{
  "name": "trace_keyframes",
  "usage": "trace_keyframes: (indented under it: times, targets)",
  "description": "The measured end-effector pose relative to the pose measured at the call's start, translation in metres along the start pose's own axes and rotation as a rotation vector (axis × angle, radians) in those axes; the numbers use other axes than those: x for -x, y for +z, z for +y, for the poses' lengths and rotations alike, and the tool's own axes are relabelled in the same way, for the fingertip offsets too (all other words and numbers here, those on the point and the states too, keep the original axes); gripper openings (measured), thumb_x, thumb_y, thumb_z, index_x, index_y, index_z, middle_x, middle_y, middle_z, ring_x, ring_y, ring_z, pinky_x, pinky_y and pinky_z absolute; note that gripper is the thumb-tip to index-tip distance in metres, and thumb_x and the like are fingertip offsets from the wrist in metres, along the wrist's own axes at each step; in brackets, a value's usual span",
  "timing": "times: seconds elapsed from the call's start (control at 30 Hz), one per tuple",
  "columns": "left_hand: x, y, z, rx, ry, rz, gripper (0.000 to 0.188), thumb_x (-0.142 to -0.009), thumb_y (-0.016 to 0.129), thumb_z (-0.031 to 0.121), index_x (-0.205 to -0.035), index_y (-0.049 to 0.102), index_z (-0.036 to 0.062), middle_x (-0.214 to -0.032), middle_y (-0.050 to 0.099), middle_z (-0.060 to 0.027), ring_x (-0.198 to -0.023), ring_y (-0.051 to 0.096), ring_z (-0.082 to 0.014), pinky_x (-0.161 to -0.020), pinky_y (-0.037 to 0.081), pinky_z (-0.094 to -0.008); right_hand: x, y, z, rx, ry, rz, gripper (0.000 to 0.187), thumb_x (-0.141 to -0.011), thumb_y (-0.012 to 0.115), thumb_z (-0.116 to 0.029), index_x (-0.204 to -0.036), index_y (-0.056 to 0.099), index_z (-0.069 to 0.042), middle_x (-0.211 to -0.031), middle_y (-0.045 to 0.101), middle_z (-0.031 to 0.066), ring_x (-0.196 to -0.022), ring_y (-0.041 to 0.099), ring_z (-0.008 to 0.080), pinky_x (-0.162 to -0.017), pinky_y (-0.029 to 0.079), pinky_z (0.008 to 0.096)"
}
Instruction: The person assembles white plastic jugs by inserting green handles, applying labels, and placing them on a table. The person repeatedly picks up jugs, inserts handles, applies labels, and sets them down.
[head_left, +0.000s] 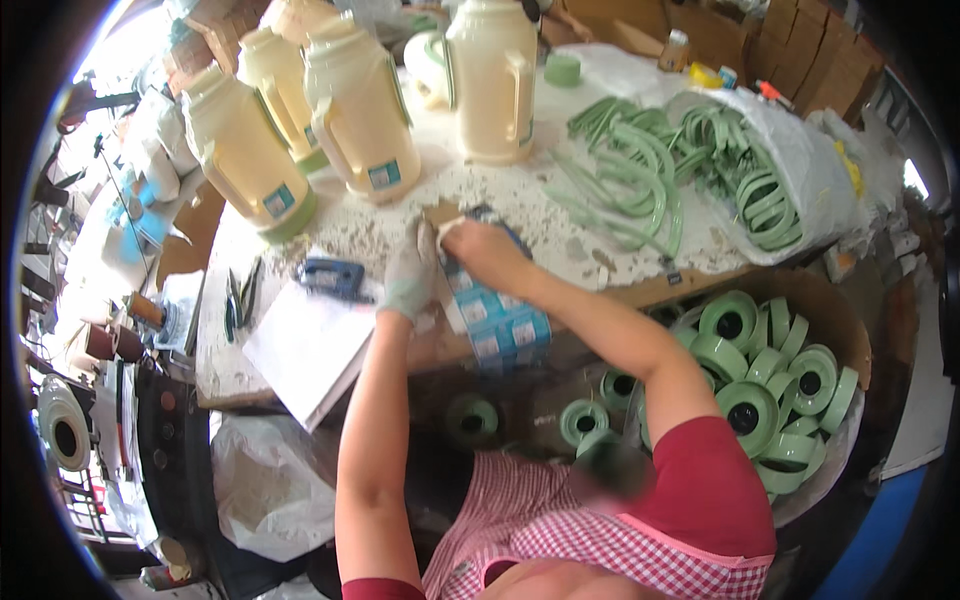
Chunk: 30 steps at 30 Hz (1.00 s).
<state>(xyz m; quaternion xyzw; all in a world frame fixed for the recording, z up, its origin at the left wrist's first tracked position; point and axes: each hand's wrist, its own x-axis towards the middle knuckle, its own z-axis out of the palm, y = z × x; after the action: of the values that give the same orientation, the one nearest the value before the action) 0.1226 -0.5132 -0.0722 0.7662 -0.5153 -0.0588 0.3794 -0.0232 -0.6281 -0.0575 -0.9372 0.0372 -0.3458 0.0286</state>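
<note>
At the near edge of the white table my two hands meet close together. My left hand [410, 268] wears a pale glove, its fingers drawn together and pointing away from me. Bare, my right hand [488, 256] is closed in a pinch beside the left fingertips. Whatever lies between the fingers is too small to make out. Under my right wrist, a sheet of blue-and-white labels [490, 322] hangs over the edge. Beyond my hands stand several cream jugs, among them a front jug [350, 110] with a blue label low on its side.
Left of my hands lie a dark blue tool [333, 278], pliers [240, 300] and white paper [305, 345]. Green strips [640, 180] spread at the right, beside a white bag [810, 170]. Below the table's right edge, a sack holds green rings [752, 410].
</note>
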Motion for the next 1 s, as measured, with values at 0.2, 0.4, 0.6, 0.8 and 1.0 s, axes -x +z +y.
trace_keyframes:
  times: [0.2, 0.4, 0.6, 0.8, 1.0]
  targets:
    - [0.003, -0.007, 0.012, -0.243, 0.111, -0.095, 0.044, -0.111, 0.036, 0.028, -0.144, 0.049, 0.0022, -0.148, 0.054, -0.0265, -0.119, 0.062, -0.0476, -0.103, 0.050, -0.0513, 0.007, -0.030, -0.019, 0.043, -0.017, 0.021, 0.016, -0.086, 0.062, -0.010, -0.100, 0.065, -0.005, -0.092, 0.064, 0.0084, -0.092, 0.065, 0.0295, -0.082, 0.053, 0.0411]
    - [-0.023, -0.022, -0.012, 0.105, -0.017, -0.175, 0.054, -0.113, 0.031, 0.036, -0.153, 0.043, 0.0028, -0.134, 0.064, -0.0294, -0.126, 0.060, -0.0468, -0.107, 0.048, -0.0493, -0.007, -0.130, -0.080, -0.008, -0.075, 0.022, 0.016, -0.085, 0.069, -0.009, -0.099, 0.062, -0.007, -0.089, 0.062, 0.0088, -0.088, 0.063, 0.0288, -0.087, 0.048, 0.0402]
    - [0.098, -0.110, 0.090, 0.542, 0.144, -0.082, 0.047, -0.103, 0.055, 0.044, -0.121, 0.072, 0.0041, -0.135, 0.069, -0.0127, -0.131, 0.058, -0.0238, -0.117, 0.037, -0.0389, -0.005, -0.179, -0.105, -0.571, 0.257, -0.300, 0.019, -0.089, 0.077, -0.010, -0.098, 0.062, -0.002, -0.088, 0.062, 0.0062, -0.080, 0.061, 0.0203, -0.074, 0.049, 0.0338]
    - [0.261, -0.158, 0.081, 0.145, 0.100, 0.298, 0.016, -0.081, 0.083, 0.021, -0.084, 0.077, 0.0061, -0.118, 0.075, -0.0072, -0.124, 0.063, -0.0276, -0.116, 0.035, -0.0506, -0.012, -0.143, -0.210, -0.384, -0.131, -0.091, 0.047, -0.087, 0.082, -0.016, -0.130, 0.064, -0.007, -0.128, 0.064, 0.0116, -0.120, 0.062, 0.0266, -0.099, 0.049, 0.0353]
    - [0.427, -0.176, 0.072, 0.187, -0.174, 0.777, 0.012, -0.079, 0.082, 0.017, -0.082, 0.076, 0.0069, -0.114, 0.076, -0.0116, -0.108, 0.068, -0.0302, -0.102, 0.045, -0.0445, 0.026, -0.059, -0.317, -1.316, 0.460, -0.716, 0.024, -0.093, 0.079, -0.008, -0.115, 0.070, -0.004, -0.101, 0.069, -0.0014, -0.095, 0.063, 0.0083, -0.085, 0.049, 0.0225]
